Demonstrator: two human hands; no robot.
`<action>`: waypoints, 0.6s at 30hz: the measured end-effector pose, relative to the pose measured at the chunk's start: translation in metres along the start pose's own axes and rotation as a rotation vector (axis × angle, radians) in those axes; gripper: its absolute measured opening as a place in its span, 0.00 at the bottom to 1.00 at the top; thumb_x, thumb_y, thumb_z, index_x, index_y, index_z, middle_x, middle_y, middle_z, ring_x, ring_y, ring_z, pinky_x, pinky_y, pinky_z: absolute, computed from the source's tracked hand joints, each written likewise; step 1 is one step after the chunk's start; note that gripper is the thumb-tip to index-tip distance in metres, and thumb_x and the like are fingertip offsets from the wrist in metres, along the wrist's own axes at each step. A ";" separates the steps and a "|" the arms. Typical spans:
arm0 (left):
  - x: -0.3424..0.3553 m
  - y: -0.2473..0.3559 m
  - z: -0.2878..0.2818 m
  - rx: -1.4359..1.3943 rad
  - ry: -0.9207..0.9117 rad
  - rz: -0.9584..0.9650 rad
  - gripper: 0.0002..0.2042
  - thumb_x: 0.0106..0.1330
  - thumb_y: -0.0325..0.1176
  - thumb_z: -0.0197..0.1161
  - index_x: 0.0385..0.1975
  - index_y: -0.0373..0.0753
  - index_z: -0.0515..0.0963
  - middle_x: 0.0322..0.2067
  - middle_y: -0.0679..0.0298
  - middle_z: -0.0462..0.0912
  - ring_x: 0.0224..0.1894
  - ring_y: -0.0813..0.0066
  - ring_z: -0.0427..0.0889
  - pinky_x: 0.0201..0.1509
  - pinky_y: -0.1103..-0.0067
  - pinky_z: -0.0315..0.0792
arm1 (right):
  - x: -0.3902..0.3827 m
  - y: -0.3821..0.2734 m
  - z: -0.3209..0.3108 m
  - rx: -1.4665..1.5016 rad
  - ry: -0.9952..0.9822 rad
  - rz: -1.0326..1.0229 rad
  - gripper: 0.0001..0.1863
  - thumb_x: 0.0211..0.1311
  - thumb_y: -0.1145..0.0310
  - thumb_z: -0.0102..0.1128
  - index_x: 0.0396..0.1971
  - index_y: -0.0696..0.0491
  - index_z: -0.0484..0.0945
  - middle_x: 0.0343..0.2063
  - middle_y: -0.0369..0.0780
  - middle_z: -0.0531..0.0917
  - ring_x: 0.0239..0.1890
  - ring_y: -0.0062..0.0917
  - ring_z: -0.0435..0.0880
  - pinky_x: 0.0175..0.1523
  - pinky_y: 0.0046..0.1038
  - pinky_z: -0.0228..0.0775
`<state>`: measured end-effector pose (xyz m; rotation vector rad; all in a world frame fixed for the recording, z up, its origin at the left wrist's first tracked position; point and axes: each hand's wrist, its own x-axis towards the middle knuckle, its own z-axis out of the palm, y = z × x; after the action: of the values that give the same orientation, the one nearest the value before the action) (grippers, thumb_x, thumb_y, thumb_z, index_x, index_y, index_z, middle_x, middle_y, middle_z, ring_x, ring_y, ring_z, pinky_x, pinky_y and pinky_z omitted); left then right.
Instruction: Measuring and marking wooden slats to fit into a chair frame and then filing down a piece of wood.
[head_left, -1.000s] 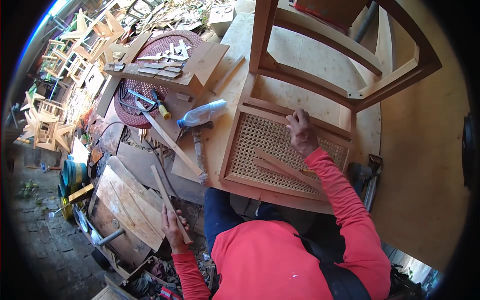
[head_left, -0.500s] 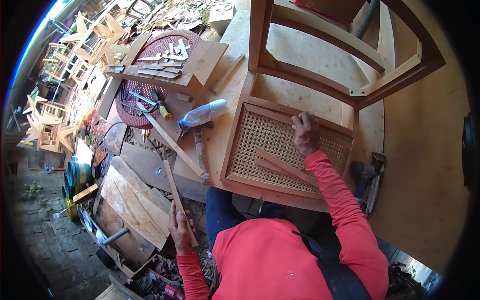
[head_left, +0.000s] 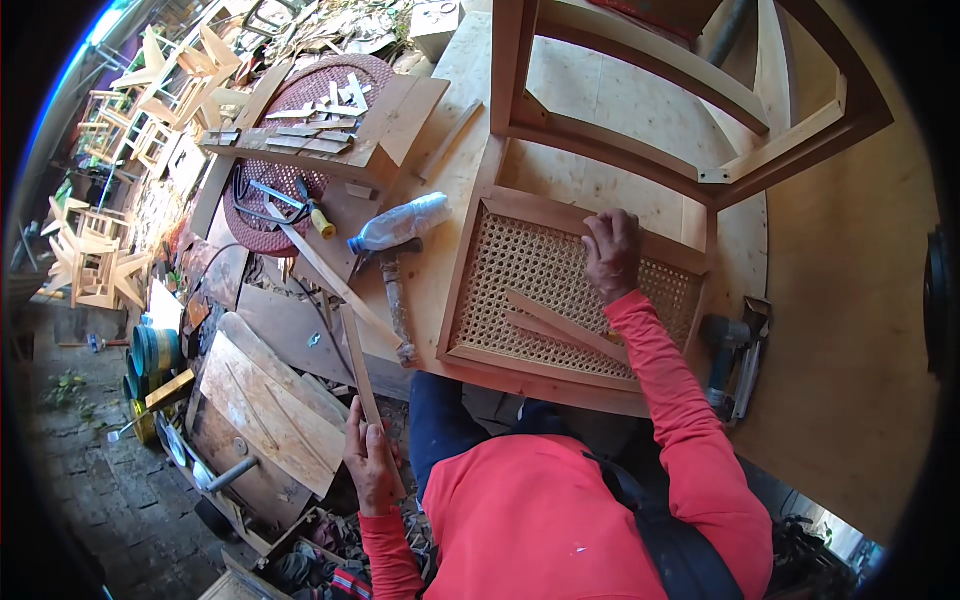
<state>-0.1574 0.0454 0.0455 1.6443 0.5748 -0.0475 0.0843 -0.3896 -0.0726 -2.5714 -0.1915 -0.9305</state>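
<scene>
My left hand (head_left: 373, 455) holds a long thin wooden slat (head_left: 362, 360) upright at the lower left. My right hand (head_left: 612, 250), fingers curled, rests on a wooden strip (head_left: 545, 215) along the upper edge of the woven cane seat panel (head_left: 495, 275). Two loose strips (head_left: 560, 330) lie on the cane, below that hand. The seat belongs to a wooden chair frame (head_left: 640, 170) on its side on the plywood worktop (head_left: 590, 90). Left of it lie a hammer (head_left: 395, 305), a plastic bottle (head_left: 398, 222) and a yellow-handled screwdriver (head_left: 320, 222).
A pneumatic nailer (head_left: 735, 340) lies right of the seat. Wood offcuts (head_left: 330, 115) cover boards and a red woven mat (head_left: 260, 225) at the upper left. Chair frames (head_left: 95, 260) are stacked beyond. Stained boards (head_left: 260, 400) and buckets (head_left: 155, 350) stand lower left.
My left hand and its slat have moved up and right. My right hand has shifted slightly right along the strip, which now sits closer against the frame's edge.
</scene>
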 end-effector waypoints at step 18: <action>-0.002 0.010 0.033 0.151 -0.113 0.128 0.31 0.83 0.33 0.55 0.85 0.39 0.61 0.44 0.68 0.79 0.27 0.88 0.68 0.26 0.86 0.62 | -0.016 0.016 -0.002 0.085 0.070 0.002 0.17 0.51 0.74 0.81 0.43 0.48 0.89 0.42 0.38 0.80 0.49 0.38 0.80 0.57 0.46 0.74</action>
<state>-0.1455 0.0133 0.0495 1.8092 0.3864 -0.0918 0.0751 -0.4053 -0.0861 -2.4570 -0.2042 -0.9885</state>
